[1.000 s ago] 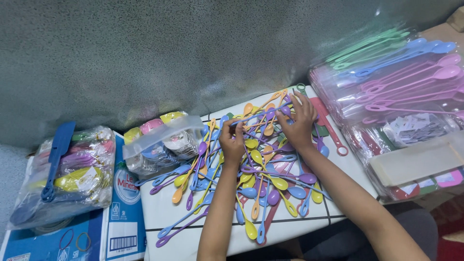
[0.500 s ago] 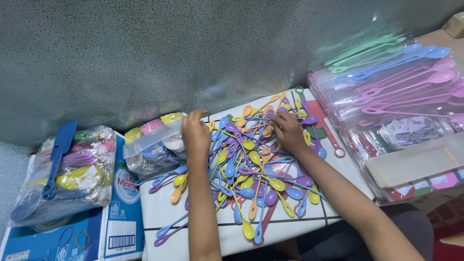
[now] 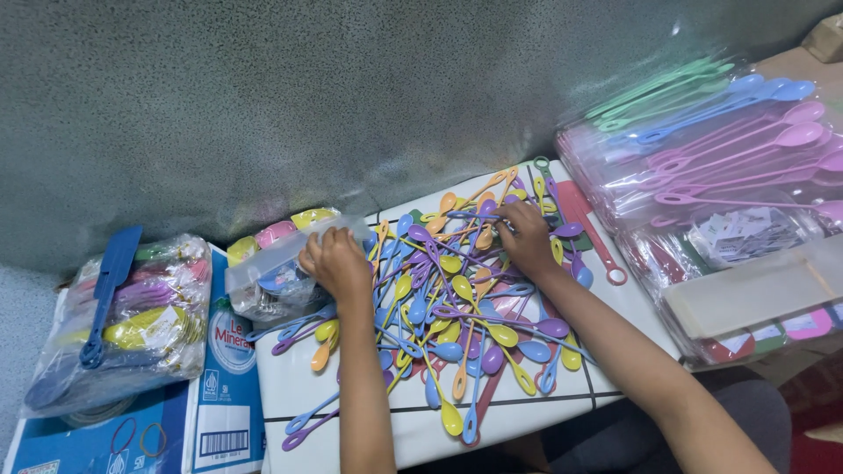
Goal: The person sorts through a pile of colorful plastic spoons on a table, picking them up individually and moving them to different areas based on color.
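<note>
A heap of long-handled plastic spoons (image 3: 457, 290) in blue, purple, yellow and orange covers a white tiled surface (image 3: 290, 373). My left hand (image 3: 336, 262) rests at the heap's left edge, fingers curled against a clear plastic bag (image 3: 281, 263) of small round pastel items; whether it grips the bag I cannot tell. My right hand (image 3: 525, 235) presses on the far part of the heap, its fingers curled among purple and blue spoon handles.
A bag of coloured utensils with a blue spatula (image 3: 118, 316) lies on a blue and white carton (image 3: 215, 395) at left. Stacked clear packs of pastel spoons (image 3: 720, 149) fill the right. A red spatula (image 3: 590, 230) lies beside the heap. A grey speckled wall is behind.
My left hand left the middle of the heap and moved left to the clear bag. My right hand slid slightly towards me and stayed on the spoons.
</note>
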